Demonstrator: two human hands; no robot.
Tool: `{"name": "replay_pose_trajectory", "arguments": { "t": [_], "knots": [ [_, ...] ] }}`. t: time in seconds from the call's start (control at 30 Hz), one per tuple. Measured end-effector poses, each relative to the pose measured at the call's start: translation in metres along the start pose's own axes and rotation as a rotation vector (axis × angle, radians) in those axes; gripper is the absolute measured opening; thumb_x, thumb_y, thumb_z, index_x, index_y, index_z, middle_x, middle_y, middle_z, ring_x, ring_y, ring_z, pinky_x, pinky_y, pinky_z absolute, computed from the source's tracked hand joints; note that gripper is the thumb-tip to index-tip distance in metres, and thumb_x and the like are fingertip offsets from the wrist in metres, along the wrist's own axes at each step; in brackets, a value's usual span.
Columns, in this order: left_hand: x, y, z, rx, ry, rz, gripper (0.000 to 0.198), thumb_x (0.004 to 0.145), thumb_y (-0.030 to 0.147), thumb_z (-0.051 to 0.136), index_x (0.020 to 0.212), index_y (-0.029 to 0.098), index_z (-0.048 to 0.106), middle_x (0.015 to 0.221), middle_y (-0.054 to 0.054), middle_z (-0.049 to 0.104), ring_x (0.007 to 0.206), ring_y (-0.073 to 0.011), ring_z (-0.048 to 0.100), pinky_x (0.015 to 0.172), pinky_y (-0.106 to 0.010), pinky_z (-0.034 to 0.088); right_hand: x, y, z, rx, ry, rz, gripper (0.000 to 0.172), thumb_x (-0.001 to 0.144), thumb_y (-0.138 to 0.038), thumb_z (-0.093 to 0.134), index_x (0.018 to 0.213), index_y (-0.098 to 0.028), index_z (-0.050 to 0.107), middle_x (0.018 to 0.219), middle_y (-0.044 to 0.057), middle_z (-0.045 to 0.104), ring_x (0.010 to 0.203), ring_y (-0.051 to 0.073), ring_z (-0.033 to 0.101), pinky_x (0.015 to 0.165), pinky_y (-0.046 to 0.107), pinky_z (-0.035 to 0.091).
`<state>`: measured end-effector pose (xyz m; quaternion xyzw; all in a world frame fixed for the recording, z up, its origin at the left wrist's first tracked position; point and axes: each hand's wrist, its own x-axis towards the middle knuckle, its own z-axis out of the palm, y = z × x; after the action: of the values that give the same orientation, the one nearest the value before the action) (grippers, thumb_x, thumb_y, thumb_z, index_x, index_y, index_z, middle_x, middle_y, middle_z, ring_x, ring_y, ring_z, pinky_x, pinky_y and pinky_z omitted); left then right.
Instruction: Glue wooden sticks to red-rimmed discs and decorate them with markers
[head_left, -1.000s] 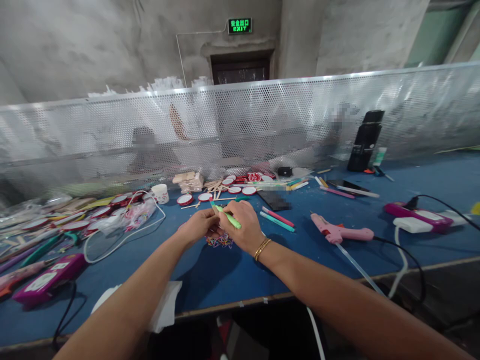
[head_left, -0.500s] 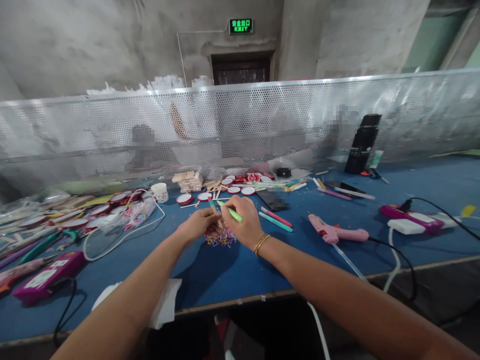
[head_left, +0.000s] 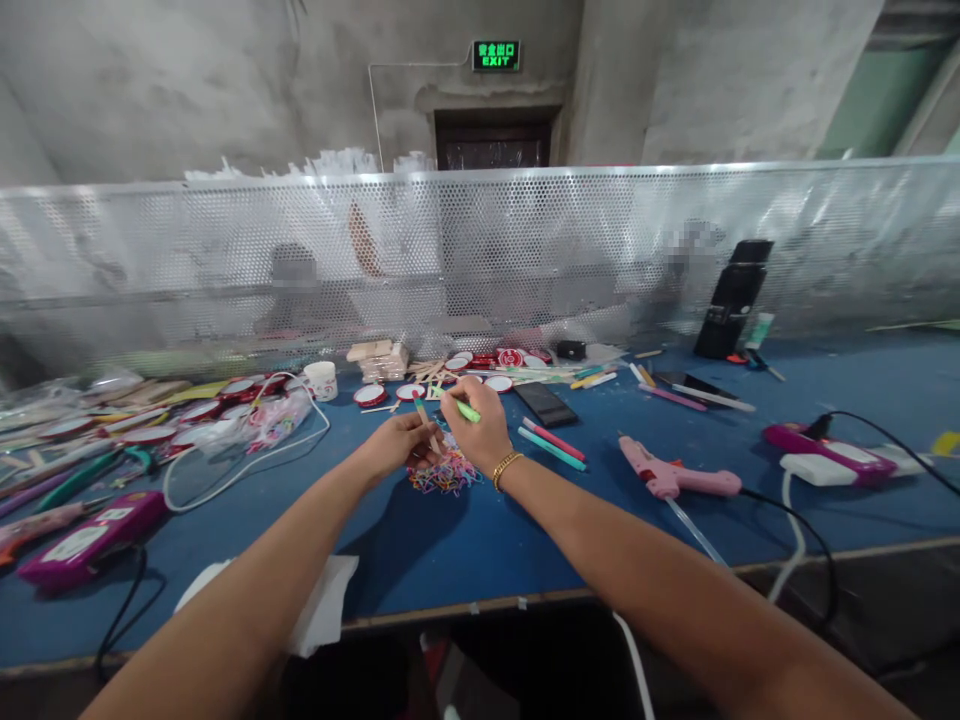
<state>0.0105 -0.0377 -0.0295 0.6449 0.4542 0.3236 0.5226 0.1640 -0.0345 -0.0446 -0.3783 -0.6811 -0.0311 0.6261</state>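
Pinched in the fingers of my left hand [head_left: 396, 449] is a flat wooden craft stick [head_left: 423, 415], held upright with a red tip and a green band below it. My right hand [head_left: 484, 422] grips a light green marker [head_left: 469, 412] like a pen, its tip pointing left, close to the stick's coloured end. I cannot tell whether tip and stick touch. Beneath both hands lies a heap of small multicoloured rubber bands [head_left: 445, 476]. Red and teal markers [head_left: 553, 445] rest right of my right hand.
A pink glue gun [head_left: 675, 475] with a cord lies to the right, near a purple-and-white power strip [head_left: 832, 450]. Behind my hands are a phone [head_left: 546, 404], red-rimmed discs [head_left: 370, 396] and a paper cup [head_left: 321, 381]. A perforated metal screen [head_left: 510, 240] bounds the table.
The view has shifted slightly. My right hand with the green marker has moved a little up, and more of the stick's green band shows. My left hand keeps holding the stick.
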Motion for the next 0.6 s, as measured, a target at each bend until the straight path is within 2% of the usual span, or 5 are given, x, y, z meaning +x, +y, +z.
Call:
{"name": "replay_pose_trajectory", "arguments": {
  "t": [0.23, 0.6],
  "knots": [
    [0.004, -0.004, -0.004, -0.015, 0.025, 0.002, 0.028, 0.078, 0.041, 0.066, 0.079, 0.014, 0.058, 0.069, -0.003, 0.066, 0.053, -0.0101, 0.060, 0.048, -0.019, 0.046, -0.012, 0.011, -0.005, -0.016, -0.067, -0.069, 0.015, 0.088, -0.026, 0.051, 0.073, -0.021, 0.051, 0.068, -0.001, 0.056, 0.068, 0.015, 0.050, 0.074, 0.030, 0.037],
    [0.005, -0.007, -0.005, 0.014, 0.013, 0.022, 0.029, 0.076, 0.043, 0.067, 0.078, 0.016, 0.058, 0.063, -0.001, 0.063, 0.053, -0.0097, 0.059, 0.050, -0.019, 0.046, -0.019, 0.000, -0.003, 0.004, -0.169, -0.145, 0.015, 0.089, -0.028, 0.050, 0.077, -0.021, 0.055, 0.074, 0.001, 0.059, 0.075, 0.016, 0.052, 0.076, 0.030, 0.039]
  ]
}}
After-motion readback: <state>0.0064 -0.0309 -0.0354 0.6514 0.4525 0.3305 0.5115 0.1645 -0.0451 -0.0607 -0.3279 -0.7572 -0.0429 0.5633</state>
